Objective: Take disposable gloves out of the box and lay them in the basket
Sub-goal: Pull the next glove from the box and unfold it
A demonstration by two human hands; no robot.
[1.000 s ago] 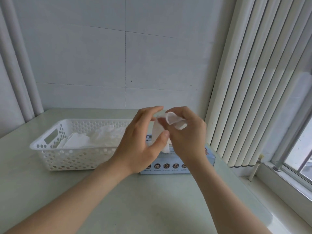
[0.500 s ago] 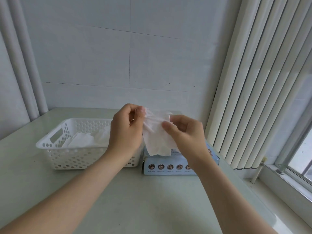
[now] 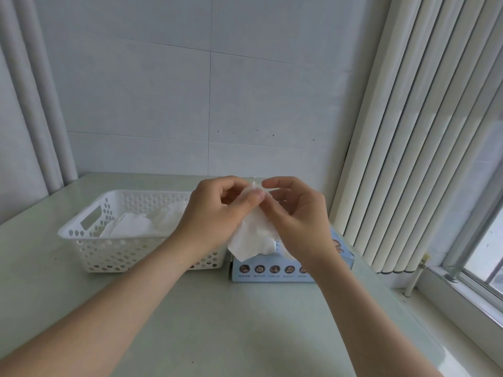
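Fingers (image 3: 233, 186) of left hand (image 3: 215, 216) and right hand (image 3: 300, 224) pinch a crumpled white plastic glove (image 3: 251, 242); pale-blue cardboard box (image 3: 275, 270) below them, white perforated plastic basket (image 3: 89, 247) to their left.

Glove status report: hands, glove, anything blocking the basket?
Left hand and right hand both pinching one glove, held over the box. Basket to its left already holds gloves. Nothing blocks the basket.

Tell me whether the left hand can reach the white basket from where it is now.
Probably yes. The left hand, pinching the glove, is close by the right end of the basket, which is open on top, and nothing appears to stand between them.
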